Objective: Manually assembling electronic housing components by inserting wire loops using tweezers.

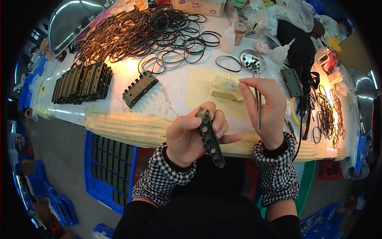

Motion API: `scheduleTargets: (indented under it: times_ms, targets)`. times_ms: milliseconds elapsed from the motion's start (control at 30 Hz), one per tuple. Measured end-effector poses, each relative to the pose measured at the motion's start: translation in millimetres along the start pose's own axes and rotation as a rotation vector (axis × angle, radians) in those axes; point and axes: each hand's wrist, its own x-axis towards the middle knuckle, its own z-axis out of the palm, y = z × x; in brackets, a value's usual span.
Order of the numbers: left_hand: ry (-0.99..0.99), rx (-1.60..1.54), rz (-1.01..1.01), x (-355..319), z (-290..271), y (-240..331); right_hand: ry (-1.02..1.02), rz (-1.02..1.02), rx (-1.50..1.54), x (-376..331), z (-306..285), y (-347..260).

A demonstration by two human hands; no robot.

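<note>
Our left hand is closed round a dark green toothed strip, holding its far end and leaving the near end free. Our right hand carries metal tweezers, thumb and forefinger nearly meeting; we cannot tell whether they pinch anything small.

The strip looks light and stiff, probably moulded plastic; its teeth should resist slipping but may be fragile. We would hold it by its long edges, clear of the round studs along its face.

Beyond the right fingertips a pale block stands just beside them, in front of a metal dish of small dark parts. A white squeeze bottle stands farther off. On the left we have a lone ridged strip and stacked strips; behind, tangled dark bands crowd the far side.
</note>
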Motion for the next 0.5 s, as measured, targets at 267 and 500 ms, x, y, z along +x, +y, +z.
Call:
scheduleTargets:
  times_ms: [267, 500]
  targets:
    - [0.009, -0.001, -0.008, 0.7, 1.1, -0.4, 0.183, 0.024, 0.095, 3.3, -15.4, -25.6]
    - [0.018, -0.032, 0.008, 1.3, 4.8, -3.0, -0.060, 0.157, 0.618, -11.2, -24.9, -52.5]
